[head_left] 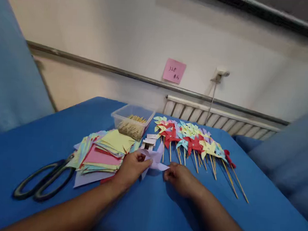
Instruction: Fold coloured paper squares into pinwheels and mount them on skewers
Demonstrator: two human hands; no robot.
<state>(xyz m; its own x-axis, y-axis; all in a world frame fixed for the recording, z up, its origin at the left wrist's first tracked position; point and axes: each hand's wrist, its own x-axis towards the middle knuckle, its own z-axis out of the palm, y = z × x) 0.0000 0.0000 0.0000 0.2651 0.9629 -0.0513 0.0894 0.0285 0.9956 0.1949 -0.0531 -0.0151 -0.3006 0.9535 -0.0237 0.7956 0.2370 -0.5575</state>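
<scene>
Hands pinching lilac paper, fold details blurred.

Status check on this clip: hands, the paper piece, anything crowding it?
Left hand and right hand pinch lilac paper piece. Paper stack left, finished pinwheels right, both close.

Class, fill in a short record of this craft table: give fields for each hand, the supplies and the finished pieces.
left hand: pinches the lilac folded paper piece
right hand: grips the same piece's right edge
supplies: stack of coloured paper squares, clear plastic box of wooden sticks, black-handled scissors
finished: row of paper pinwheels on sticks
surface: blue cloth-covered table
</scene>
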